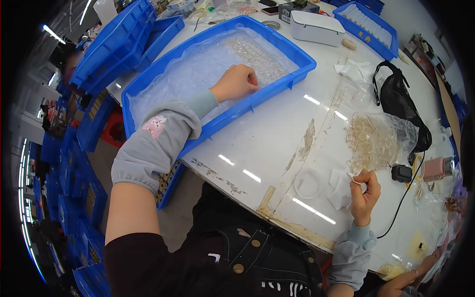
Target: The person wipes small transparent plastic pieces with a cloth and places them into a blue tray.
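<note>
My left hand (234, 83) reaches into a large blue plastic tray (217, 129), close to its near wall. Its fingers are curled together, and whatever they pinch is hidden. A thin, translucent plastic sheet (173, 81) lines the tray, and rows of small clear pieces (257, 59) lie on the lining at the far right end. On the right side of the table, my right hand (365, 195) is closed on a crumpled white tissue (362, 187). More white tissue (339, 189) lies just left of that hand, beside a clear round ring or lid (308, 183).
A clear bag of small pale pieces (371, 141), a black mesh pouch (401, 99) and a small black box (401, 173) lie on the right. Behind stand a white case (316, 28) and another blue tray (391, 51). Another person's arm (408, 282) shows at lower right.
</note>
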A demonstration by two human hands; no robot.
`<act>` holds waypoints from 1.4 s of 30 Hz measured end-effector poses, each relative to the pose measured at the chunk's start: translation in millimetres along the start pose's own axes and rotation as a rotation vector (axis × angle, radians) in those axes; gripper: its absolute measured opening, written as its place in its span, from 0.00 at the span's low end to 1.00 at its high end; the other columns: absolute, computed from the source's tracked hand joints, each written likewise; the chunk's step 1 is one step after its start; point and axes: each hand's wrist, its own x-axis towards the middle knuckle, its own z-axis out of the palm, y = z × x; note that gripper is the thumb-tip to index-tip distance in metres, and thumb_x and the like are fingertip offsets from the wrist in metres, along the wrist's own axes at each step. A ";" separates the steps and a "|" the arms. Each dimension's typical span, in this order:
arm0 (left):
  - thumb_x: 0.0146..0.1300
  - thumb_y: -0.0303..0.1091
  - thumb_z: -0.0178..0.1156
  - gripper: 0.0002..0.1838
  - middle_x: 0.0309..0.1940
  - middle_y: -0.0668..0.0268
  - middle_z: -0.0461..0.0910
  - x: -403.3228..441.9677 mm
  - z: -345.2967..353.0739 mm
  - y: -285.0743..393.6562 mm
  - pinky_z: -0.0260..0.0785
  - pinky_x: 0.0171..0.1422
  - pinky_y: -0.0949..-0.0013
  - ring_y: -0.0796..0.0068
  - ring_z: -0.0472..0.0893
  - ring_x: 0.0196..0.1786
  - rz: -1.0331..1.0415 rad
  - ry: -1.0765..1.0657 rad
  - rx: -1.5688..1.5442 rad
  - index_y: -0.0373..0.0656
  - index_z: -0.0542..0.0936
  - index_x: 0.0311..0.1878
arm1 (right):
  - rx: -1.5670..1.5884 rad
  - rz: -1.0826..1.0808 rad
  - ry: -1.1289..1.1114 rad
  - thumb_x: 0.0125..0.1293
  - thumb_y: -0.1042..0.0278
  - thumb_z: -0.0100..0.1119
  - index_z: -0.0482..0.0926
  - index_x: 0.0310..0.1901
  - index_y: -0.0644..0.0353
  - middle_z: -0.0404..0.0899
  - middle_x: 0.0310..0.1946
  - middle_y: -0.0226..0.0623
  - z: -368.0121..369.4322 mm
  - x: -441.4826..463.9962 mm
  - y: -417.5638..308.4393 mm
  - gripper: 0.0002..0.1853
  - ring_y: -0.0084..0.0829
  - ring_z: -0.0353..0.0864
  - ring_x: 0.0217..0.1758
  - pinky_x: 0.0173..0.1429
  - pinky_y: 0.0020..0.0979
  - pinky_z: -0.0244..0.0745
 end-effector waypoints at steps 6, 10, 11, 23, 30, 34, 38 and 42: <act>0.52 0.30 0.71 0.07 0.28 0.59 0.86 -2.8 3.7 3.7 0.77 0.40 0.70 0.71 0.84 0.31 -0.010 -0.016 -0.007 0.37 0.86 0.33 | 0.006 0.007 -0.006 0.50 0.85 0.52 0.70 0.29 0.66 0.64 0.20 0.32 0.0 -0.1 0.2 0.05 0.22 0.60 0.24 0.30 0.26 0.53; 0.52 0.30 0.70 0.08 0.29 0.58 0.86 -3.1 2.0 6.4 0.77 0.39 0.69 0.71 0.85 0.31 0.017 -0.040 -0.039 0.37 0.87 0.34 | -0.003 -0.009 -0.004 0.51 0.85 0.52 0.70 0.29 0.66 0.64 0.19 0.32 0.5 1.2 -1.2 0.05 0.21 0.59 0.24 0.30 0.26 0.52; 0.52 0.30 0.70 0.08 0.29 0.58 0.87 -3.3 1.6 7.2 0.76 0.39 0.69 0.71 0.85 0.31 0.024 -0.048 -0.048 0.37 0.87 0.34 | -0.005 0.002 -0.017 0.52 0.84 0.52 0.69 0.29 0.65 0.64 0.20 0.31 -0.1 0.7 -1.2 0.05 0.20 0.60 0.25 0.31 0.25 0.53; 0.52 0.27 0.69 0.07 0.28 0.58 0.87 -1.7 0.7 13.9 0.76 0.40 0.70 0.71 0.85 0.31 0.050 -0.095 -0.058 0.36 0.87 0.35 | -0.014 -0.006 -0.007 0.51 0.85 0.53 0.70 0.29 0.66 0.64 0.20 0.32 0.4 1.8 -1.9 0.05 0.22 0.61 0.24 0.30 0.25 0.55; 0.50 0.29 0.69 0.07 0.27 0.57 0.86 1.9 3.5 5.1 0.76 0.39 0.68 0.68 0.84 0.31 0.012 -0.097 -0.073 0.36 0.85 0.31 | -0.026 -0.021 -0.001 0.50 0.85 0.53 0.71 0.30 0.67 0.65 0.21 0.33 -1.3 0.9 -1.2 0.06 0.23 0.61 0.24 0.30 0.25 0.56; 0.54 0.26 0.68 0.05 0.28 0.62 0.84 3.2 -19.5 20.9 0.74 0.37 0.70 0.75 0.82 0.31 0.038 -0.123 -0.021 0.36 0.84 0.33 | -0.037 -0.049 -0.008 0.50 0.85 0.54 0.71 0.30 0.67 0.65 0.20 0.34 -2.3 2.9 -2.6 0.06 0.24 0.61 0.22 0.28 0.27 0.56; 0.56 0.26 0.67 0.05 0.29 0.63 0.83 -0.9 -34.0 85.3 0.72 0.37 0.69 0.73 0.80 0.31 0.222 0.066 0.192 0.37 0.83 0.34 | -0.032 -0.021 -0.019 0.50 0.85 0.54 0.71 0.30 0.67 0.66 0.20 0.35 -1.5 2.3 -2.2 0.05 0.26 0.64 0.22 0.28 0.27 0.59; 0.57 0.26 0.67 0.06 0.33 0.61 0.82 -0.9 12.8 142.3 0.72 0.40 0.65 0.65 0.80 0.33 0.500 -0.009 -0.021 0.38 0.82 0.37 | -0.018 -0.004 -0.023 0.50 0.84 0.55 0.72 0.30 0.67 0.67 0.20 0.36 -0.6 1.4 0.2 0.05 0.26 0.65 0.22 0.29 0.27 0.61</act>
